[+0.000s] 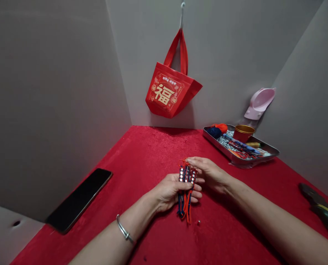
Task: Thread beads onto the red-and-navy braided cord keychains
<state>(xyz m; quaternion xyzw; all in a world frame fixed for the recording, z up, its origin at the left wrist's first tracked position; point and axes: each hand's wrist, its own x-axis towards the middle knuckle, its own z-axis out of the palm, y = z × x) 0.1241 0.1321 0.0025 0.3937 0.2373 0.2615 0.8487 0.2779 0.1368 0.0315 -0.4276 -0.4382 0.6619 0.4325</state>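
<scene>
Several braided cord strands (pixel 186 176) in navy and orange-red, set with shiny silver pieces, lie side by side across the fingers of my left hand (pixel 170 191). My left thumb presses over their lower part, and loose cord ends (pixel 184 209) hang below it. At the top, orange cord loops (pixel 182 161) stick up. My right hand (pixel 208 171) is closed at these loops, its thumb and fingertips at the upper right of the strands. Part of the right-hand strand is hidden by the fingers.
A metal tray (pixel 271 150) at the back right holds yarn balls (pixel 220 129), a red cup (pixel 242 134) and pens. A phone (pixel 81 200) lies left, pliers (pixel 318 206) right. A red bag (pixel 172 88) and a pink scoop-shaped holder (pixel 260 103) hang on the walls.
</scene>
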